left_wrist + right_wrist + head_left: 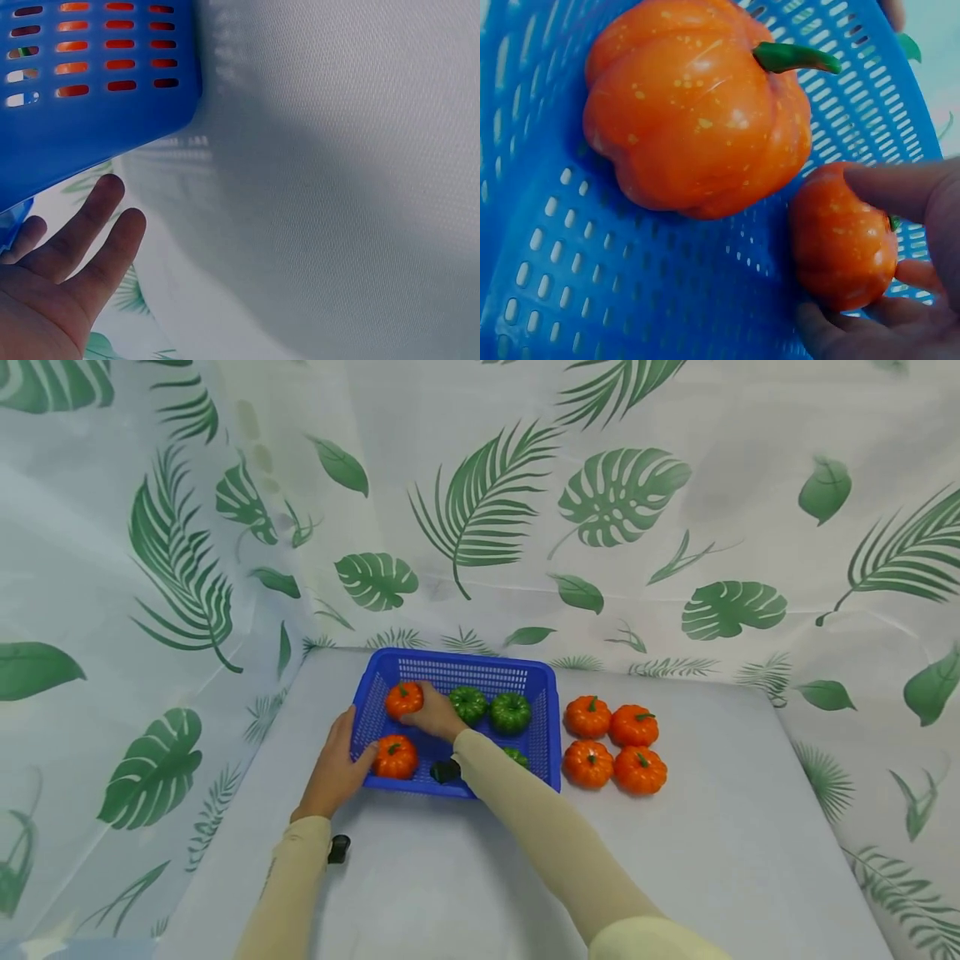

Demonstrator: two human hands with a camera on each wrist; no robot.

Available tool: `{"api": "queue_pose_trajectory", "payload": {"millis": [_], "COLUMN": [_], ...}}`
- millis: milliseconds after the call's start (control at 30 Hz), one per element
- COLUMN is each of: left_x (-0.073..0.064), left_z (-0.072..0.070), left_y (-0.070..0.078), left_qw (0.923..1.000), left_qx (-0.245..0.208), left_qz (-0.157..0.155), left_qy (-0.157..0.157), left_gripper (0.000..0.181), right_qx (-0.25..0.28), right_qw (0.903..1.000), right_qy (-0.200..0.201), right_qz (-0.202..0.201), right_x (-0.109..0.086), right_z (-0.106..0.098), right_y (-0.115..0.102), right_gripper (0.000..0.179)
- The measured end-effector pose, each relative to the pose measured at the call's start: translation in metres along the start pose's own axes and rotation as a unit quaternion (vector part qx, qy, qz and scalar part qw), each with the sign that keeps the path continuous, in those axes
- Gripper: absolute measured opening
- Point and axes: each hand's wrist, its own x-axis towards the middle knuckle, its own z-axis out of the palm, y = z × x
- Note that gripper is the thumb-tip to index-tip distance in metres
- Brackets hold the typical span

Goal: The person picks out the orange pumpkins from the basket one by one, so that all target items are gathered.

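Note:
In the head view my right hand (437,713) reaches into the blue plastic basket (551,693) and holds an orange toy pumpkin (403,700) near its back left corner. The right wrist view shows thumb and fingers around this pumpkin (841,240). A second orange pumpkin (395,757) sits at the basket's front left. My left hand (339,774) is at the basket's left rim, its thumb on the inner side beside that front pumpkin. In the left wrist view its fingers (101,262) are spread and fairly straight, outside the basket wall (97,131).
Green pumpkins (510,713) sit in the basket's right half, one partly hidden by the right forearm. Right of the basket, several orange pumpkins (588,764) stand close together on the white table (735,810). A leaf-print curtain (480,510) hangs behind and at the sides.

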Motion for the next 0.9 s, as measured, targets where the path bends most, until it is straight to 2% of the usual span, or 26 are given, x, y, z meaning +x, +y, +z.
{"api": "queue_pose_trajectory", "payload": {"millis": [167, 333, 533, 900], "left_x": [0.001, 0.001, 0.002, -0.002], "left_z": [0.006, 0.008, 0.008, 0.000], "left_y": [0.004, 0.007, 0.007, 0.005], "left_qw": [1.0000, 0.9999, 0.9999, 0.9999], "left_qx": [-0.003, 0.004, 0.007, 0.011], "left_qz": [0.000, -0.002, -0.007, -0.013], "left_qy": [-0.007, -0.010, -0.013, -0.005], "left_gripper": [0.083, 0.084, 0.085, 0.084], "right_qx": [-0.036, -0.051, -0.075, -0.084], "right_qw": [0.9988, 0.9979, 0.9964, 0.9940], "right_qy": [0.033, 0.037, 0.039, -0.008], "right_qz": [0.007, 0.014, 0.000, -0.068], "right_x": [0.000, 0.001, 0.004, -0.006], "right_z": [-0.002, -0.001, -0.001, -0.018], "right_y": [0.007, 0.013, 0.017, 0.001], "right_gripper": [0.071, 0.071, 0.067, 0.066]}}
